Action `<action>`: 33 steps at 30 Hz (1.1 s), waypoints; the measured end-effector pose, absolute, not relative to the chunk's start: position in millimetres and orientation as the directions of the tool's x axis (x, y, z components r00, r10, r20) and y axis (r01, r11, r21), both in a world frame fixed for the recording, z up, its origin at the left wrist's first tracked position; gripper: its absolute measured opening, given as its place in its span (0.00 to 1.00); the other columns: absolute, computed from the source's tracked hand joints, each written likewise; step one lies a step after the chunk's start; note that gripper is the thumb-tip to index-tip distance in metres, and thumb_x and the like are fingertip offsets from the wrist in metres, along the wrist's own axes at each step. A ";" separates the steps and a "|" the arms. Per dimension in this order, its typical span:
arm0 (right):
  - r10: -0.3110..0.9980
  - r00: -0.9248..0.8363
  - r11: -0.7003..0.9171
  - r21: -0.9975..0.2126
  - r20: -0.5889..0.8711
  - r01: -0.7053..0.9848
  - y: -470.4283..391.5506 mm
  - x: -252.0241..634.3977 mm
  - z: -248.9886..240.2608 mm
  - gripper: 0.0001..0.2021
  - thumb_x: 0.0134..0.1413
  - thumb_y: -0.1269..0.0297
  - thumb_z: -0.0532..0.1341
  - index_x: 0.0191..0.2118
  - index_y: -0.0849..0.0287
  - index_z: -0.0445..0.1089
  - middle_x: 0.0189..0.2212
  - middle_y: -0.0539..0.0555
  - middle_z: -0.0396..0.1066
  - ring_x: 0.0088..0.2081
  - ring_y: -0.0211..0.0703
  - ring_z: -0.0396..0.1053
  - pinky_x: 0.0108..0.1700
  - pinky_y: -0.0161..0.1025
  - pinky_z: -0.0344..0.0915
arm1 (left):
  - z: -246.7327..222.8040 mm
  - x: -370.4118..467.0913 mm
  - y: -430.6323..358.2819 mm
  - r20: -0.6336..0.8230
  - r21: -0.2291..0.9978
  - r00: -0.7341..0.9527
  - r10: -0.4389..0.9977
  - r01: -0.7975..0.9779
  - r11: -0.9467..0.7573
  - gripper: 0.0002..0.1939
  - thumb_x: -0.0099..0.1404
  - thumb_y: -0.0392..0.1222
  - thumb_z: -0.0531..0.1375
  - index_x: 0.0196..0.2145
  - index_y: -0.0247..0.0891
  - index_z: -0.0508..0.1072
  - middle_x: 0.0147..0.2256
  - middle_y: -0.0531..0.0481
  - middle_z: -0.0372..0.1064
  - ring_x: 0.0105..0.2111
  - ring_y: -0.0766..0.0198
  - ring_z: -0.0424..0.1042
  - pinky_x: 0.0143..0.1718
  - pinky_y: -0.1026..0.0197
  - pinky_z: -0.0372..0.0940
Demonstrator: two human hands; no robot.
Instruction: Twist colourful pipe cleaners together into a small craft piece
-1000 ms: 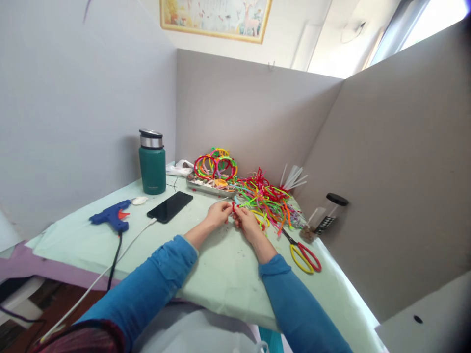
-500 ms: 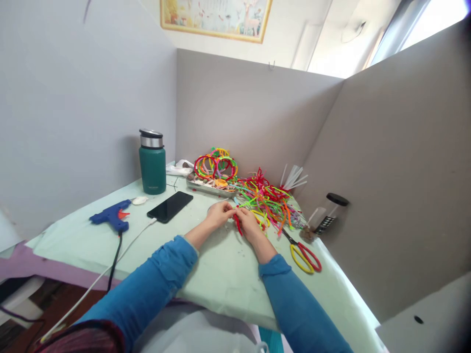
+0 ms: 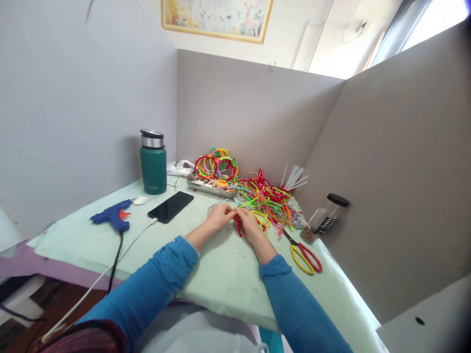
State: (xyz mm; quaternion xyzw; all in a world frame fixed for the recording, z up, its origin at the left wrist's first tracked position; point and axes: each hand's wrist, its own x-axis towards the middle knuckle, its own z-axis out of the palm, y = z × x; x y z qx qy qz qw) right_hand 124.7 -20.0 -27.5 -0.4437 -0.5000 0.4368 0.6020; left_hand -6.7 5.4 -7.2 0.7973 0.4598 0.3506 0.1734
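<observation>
My left hand (image 3: 220, 216) and my right hand (image 3: 248, 225) meet fingertip to fingertip above the middle of the table. Both are closed in a pinch on a red pipe cleaner (image 3: 238, 226), whose bent end hangs below the fingers; the rest is hidden by them. Just beyond my hands lies a tangled heap of coloured pipe cleaners (image 3: 265, 196). Yellow pieces rest right beside my right hand. Scissors (image 3: 305, 258) with one yellow and one red handle lie to the right of it, blades toward the heap.
A metal tray (image 3: 206, 188) at the back carries pipe-cleaner rings (image 3: 216, 166). On the left are a green bottle (image 3: 153, 169), a phone (image 3: 171, 206) and a blue glue gun (image 3: 113, 215) with its cord. A clear jar (image 3: 327, 215) tilts at the right. Grey partitions (image 3: 257, 108) enclose the table.
Both hands stay together at the same spot, with only slight finger movement around the red pipe cleaner. The whole view has shifted very slightly.
</observation>
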 end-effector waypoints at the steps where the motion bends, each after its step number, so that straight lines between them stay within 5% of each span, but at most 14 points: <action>1: 0.969 0.116 0.226 -0.971 0.216 -0.081 -20.1 124.5 -27.6 0.18 0.40 0.47 0.62 0.22 0.59 0.63 0.17 0.46 0.57 0.19 0.32 0.51 0.21 0.32 0.48 | -6.7 -6.8 4.8 0.399 0.594 0.336 0.853 0.614 -0.520 0.17 0.58 0.51 0.54 0.27 0.36 0.74 0.23 0.52 0.70 0.24 0.69 0.64 0.26 0.67 0.54; 9: 0.979 0.091 0.189 -0.978 0.181 -0.091 -22.2 123.7 -26.1 0.18 0.42 0.48 0.62 0.22 0.59 0.61 0.15 0.44 0.54 0.17 0.30 0.50 0.19 0.32 0.45 | -4.2 -7.4 2.0 0.398 0.576 0.337 0.853 0.632 -0.518 0.14 0.58 0.49 0.55 0.29 0.37 0.75 0.24 0.52 0.71 0.24 0.68 0.64 0.27 0.68 0.55; 22: 0.962 0.144 0.245 -0.966 0.232 -0.081 -17.4 125.9 -30.1 0.18 0.40 0.48 0.62 0.23 0.59 0.65 0.19 0.47 0.62 0.21 0.33 0.56 0.24 0.32 0.53 | -5.3 -7.7 0.2 0.405 0.581 0.392 0.826 0.587 -0.564 0.13 0.58 0.47 0.54 0.30 0.37 0.74 0.24 0.53 0.70 0.23 0.69 0.63 0.26 0.67 0.54; 33: 0.982 0.108 0.168 -0.981 0.158 -0.094 -21.9 123.9 -26.2 0.19 0.41 0.46 0.62 0.24 0.59 0.62 0.14 0.44 0.56 0.16 0.31 0.52 0.18 0.32 0.49 | 0.5 -8.8 -5.1 0.397 0.554 0.361 0.844 0.639 -0.534 0.13 0.58 0.49 0.55 0.29 0.38 0.74 0.23 0.53 0.70 0.24 0.68 0.63 0.27 0.67 0.54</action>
